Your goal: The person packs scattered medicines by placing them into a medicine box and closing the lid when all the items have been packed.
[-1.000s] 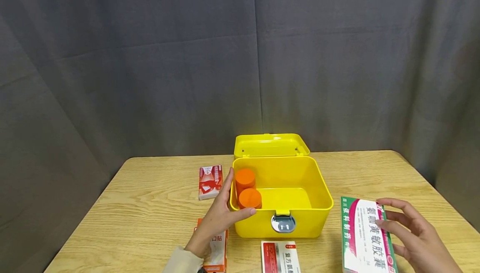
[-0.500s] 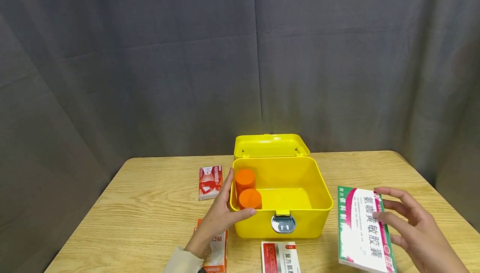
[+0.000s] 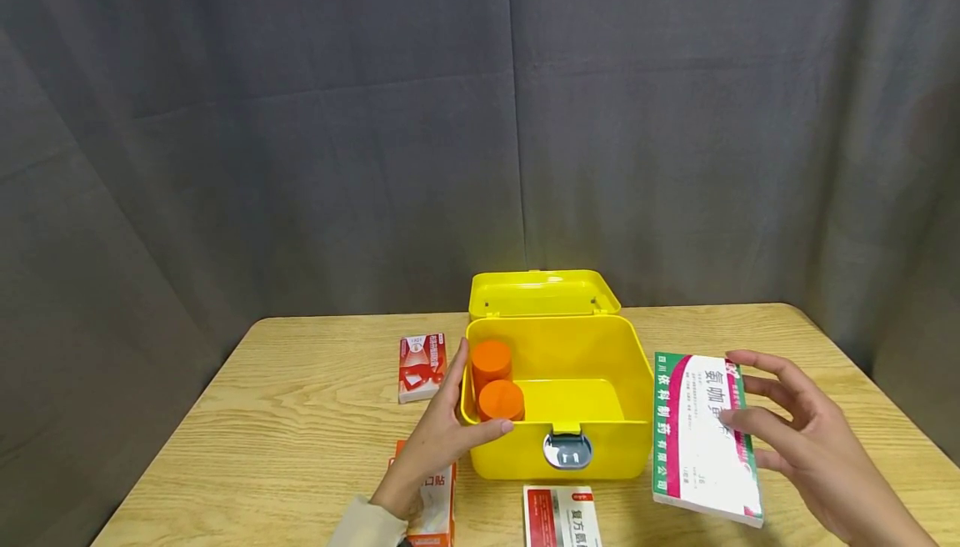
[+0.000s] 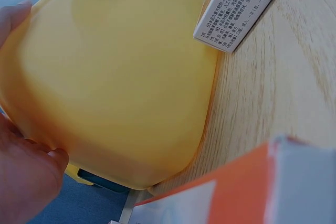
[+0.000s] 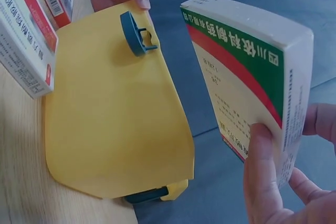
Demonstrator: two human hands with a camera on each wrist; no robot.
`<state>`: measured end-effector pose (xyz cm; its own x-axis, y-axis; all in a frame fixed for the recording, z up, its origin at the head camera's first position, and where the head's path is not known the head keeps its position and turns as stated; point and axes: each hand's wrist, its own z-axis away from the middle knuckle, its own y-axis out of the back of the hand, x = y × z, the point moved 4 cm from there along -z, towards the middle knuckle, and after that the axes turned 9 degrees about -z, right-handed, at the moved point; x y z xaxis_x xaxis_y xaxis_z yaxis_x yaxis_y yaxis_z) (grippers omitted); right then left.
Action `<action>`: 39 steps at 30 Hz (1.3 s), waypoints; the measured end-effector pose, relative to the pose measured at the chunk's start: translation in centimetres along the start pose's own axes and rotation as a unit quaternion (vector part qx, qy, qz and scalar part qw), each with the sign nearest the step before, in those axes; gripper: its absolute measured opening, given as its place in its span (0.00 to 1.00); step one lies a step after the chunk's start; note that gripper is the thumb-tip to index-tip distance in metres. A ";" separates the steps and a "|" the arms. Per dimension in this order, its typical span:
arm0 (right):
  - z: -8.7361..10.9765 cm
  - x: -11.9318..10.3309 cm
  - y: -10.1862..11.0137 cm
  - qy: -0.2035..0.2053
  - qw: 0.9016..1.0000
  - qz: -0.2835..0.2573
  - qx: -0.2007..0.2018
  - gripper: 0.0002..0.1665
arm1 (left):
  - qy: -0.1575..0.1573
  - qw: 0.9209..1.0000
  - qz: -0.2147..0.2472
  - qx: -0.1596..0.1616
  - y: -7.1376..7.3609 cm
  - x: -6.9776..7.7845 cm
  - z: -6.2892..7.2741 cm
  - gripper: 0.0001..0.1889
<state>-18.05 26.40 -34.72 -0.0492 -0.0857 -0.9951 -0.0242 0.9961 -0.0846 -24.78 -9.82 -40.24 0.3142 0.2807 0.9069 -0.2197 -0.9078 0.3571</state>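
A yellow medicine box (image 3: 555, 451) stands on the table with its lid (image 3: 540, 293) back. Two orange-capped bottles (image 3: 501, 401) stand inside at its left. My left hand (image 3: 435, 443) holds the box's front left corner, thumb over the front rim and fingers along the left wall. To the right, my right hand (image 3: 798, 434) pinches a green, white and pink medicine carton (image 3: 705, 455) by its right edge, thumb on the printed face. In the right wrist view the carton (image 5: 241, 72) is raised, above the level of the box's rim.
A red and white carton (image 3: 422, 368) lies left of the yellow box. Nearer the front, an orange carton (image 3: 442, 505) is partly behind my left wrist. Another red and white carton (image 3: 561, 518) lies before the latch (image 3: 567, 450). A grey curtain (image 3: 375, 130) hangs behind the table.
My right hand has lifted the green and white carton and moved it left, toward the yellow box's right side. The left hand has stayed on the box's corner.
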 end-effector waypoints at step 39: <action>-2.8 -1.6 -3.8 0.046 0.996 -0.025 -0.070 0.38 | -0.012 1.000 0.002 -0.003 0.0 0.0 0.1 0.57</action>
<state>-20.71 22.70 -32.61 -0.1362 -0.1437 -0.9802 -0.1668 0.9786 -0.1203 -24.70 -9.88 -40.28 0.3364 0.2700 0.9022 -0.2267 -0.9066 0.3559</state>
